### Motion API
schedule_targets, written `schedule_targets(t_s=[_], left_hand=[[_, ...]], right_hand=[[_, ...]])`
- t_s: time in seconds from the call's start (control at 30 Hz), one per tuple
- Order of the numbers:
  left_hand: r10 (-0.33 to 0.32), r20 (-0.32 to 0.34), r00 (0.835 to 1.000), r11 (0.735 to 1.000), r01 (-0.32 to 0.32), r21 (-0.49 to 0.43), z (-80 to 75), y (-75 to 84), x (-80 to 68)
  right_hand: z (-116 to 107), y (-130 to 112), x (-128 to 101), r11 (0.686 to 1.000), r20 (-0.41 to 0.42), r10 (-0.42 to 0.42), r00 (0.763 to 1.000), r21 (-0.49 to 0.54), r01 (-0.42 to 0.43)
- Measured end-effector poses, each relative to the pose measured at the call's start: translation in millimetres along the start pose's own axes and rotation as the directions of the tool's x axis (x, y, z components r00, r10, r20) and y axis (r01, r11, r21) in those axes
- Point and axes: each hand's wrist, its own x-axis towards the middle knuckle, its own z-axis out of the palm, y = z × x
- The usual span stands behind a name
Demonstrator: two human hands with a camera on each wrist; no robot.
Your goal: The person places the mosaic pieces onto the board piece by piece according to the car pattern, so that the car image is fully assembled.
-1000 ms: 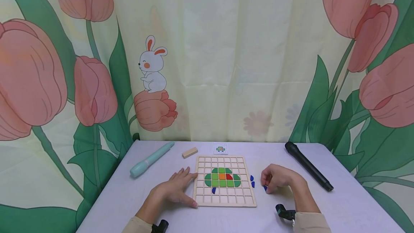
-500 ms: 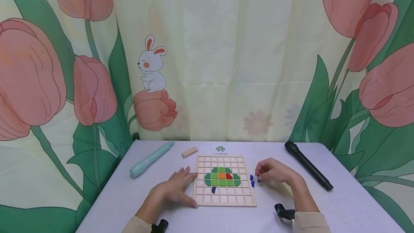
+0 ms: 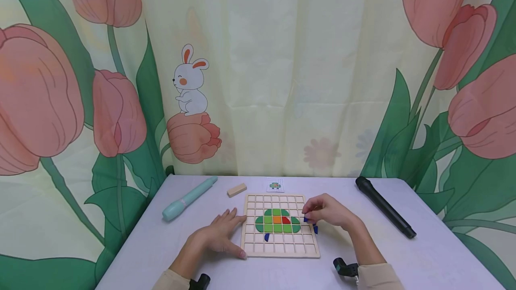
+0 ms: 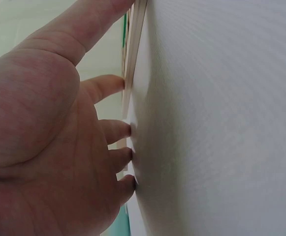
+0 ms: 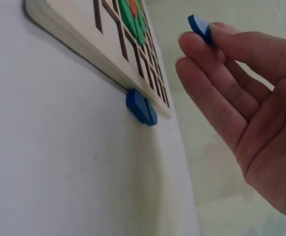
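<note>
**Blue piece carried in over the board's right edge**

The right hand [image 3: 328,213] has travelled left from the bench beside the board and now hangs over the board's right edge, a blue piece [image 5: 200,27] pinched at its fingertips [image 5: 194,44]. In the head view the piece shows just below the fingers, beside the green shape already laid in the grid board [image 3: 280,247]. The left hand [image 3: 219,235] has not shifted: its fingers lie straight and spread, tips pressed to the board's left edge, holding nothing.

The piece looks like a small, flat, rigid tile, probably light and smooth-faced, so it could slip out of a loose pinch. Gripping it by its narrow edges, as the fingers do here, seems the sound hold, leaving the underside free. Another blue piece [image 5: 141,107] lies on the bench [image 3: 427,254], touching the board's side.
</note>
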Motion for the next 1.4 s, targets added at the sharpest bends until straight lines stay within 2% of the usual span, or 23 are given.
schedule_targets(t_s=[0.3,0.73,1.13,1.4], left_hand=[[-0.002,0.001,1.0,1.0,0.002,0.002,0.7,-0.6,0.1],[-0.004,0.007,1.0,1.0,0.004,-0.006,-0.3,0.5,-1.6],[-0.011,0.006,1.0,1.0,0.011,0.008,-1.4,2.1,-0.2],[0.002,0.009,1.0,1.0,-0.002,-0.001,-0.6,0.5,-1.5]], right_hand=[[18,-7,13,1.0,-0.038,-0.003,0.999,0.008,0.004],[54,-22,27,0.998,0.012,-0.047,0.999,0.038,0.046],[76,-32,33,0.996,0.051,-0.085,0.995,-0.032,0.087],[87,-35,37,0.986,0.105,-0.096,0.99,-0.125,0.109]])
